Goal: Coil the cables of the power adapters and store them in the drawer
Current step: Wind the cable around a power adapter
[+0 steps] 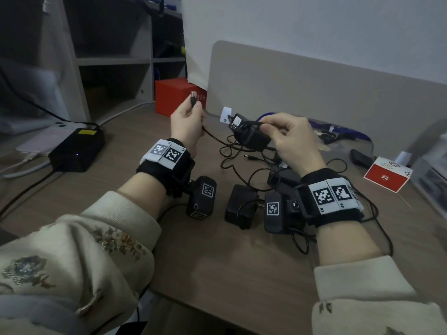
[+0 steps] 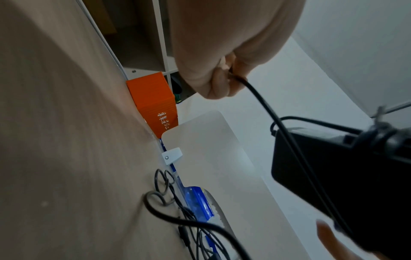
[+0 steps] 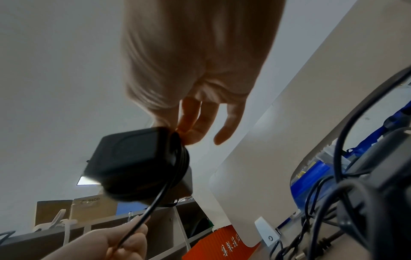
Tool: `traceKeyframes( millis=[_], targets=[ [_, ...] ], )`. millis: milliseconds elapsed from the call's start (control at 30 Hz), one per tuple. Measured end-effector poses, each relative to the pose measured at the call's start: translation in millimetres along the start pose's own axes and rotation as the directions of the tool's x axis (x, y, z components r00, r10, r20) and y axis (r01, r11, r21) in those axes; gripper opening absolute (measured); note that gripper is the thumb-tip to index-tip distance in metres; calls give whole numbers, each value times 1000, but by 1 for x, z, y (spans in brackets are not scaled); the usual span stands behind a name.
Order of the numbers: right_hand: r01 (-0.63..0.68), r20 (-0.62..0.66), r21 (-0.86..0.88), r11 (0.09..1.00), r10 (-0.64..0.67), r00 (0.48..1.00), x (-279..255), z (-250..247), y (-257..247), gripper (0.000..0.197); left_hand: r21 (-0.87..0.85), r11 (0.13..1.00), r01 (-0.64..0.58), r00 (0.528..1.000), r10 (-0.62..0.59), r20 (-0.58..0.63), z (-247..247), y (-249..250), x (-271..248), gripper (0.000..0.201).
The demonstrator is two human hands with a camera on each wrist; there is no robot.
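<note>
The right hand (image 1: 290, 136) holds a black power adapter (image 1: 251, 135) above the tabletop (image 1: 217, 262), cable (image 1: 212, 136) wound around it. The left hand (image 1: 187, 122) pinches the cable's plug end.

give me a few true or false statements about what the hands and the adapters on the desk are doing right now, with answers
1. The left hand holds the cable's barrel plug end. True.
2. The right hand holds an adapter above the desk. True.
3. The held adapter's cable lies fully unwound. False: some turns already wrap around it.
4. No other adapter is on the desk. False: another adapter lies near the right wrist.
5. The red box sits in the right hand. False: it stands at the desk's back.
</note>
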State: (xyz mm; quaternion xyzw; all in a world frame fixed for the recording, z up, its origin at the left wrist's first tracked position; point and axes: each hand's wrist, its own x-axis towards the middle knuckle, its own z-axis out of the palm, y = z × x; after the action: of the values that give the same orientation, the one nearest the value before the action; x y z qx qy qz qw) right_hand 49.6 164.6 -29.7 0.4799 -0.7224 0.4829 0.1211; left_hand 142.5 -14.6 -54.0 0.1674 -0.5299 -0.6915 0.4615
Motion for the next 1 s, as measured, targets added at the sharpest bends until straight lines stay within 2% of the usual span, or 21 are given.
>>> traceKeyframes(
  millis=[67, 167, 233, 367, 600, 667, 800, 933, 1000],
  targets=[
    [3, 58, 20, 1000, -4, 998, -1, 2, -2, 13, -18, 1000, 19, 999, -20, -46, -2, 1, 2, 28],
    [5, 84, -35, 999, -2, 996, 0, 2, 0, 11, -48, 999, -14, 998, 11, -67, -2, 4, 0, 28],
    [13, 98, -91, 996, -4, 995, 1, 0, 2, 10, -95, 994, -62, 998, 59, -29, -1, 9, -4, 22],
    [60, 189, -217, 974, -18, 982, 2, -1, 2, 9, -156, 980, -120, 983, 139, 120, 5, 18, -16, 22],
    [125, 344, -289, 949, -18, 939, 2, 5, -11, 12, -170, 981, -93, 965, 131, 227, 7, 19, -17, 24],
    [128, 363, -328, 936, 0, 932, 1, 7, -13, 12, -164, 984, -65, 940, 116, 322, 8, 21, -20, 24],
    [103, 373, -380, 919, 50, 926, 2, 8, -15, 9, -110, 994, 22, 857, 38, 514, 11, 20, -27, 28],
    [118, 368, -380, 917, 32, 929, 1, 8, -20, 10, -65, 993, 100, 773, -36, 633, 10, 19, -27, 30],
    [110, 342, -374, 921, 27, 939, 0, 8, -21, 10, -52, 991, 124, 750, -59, 659, 10, 19, -28, 30]
  ],
)
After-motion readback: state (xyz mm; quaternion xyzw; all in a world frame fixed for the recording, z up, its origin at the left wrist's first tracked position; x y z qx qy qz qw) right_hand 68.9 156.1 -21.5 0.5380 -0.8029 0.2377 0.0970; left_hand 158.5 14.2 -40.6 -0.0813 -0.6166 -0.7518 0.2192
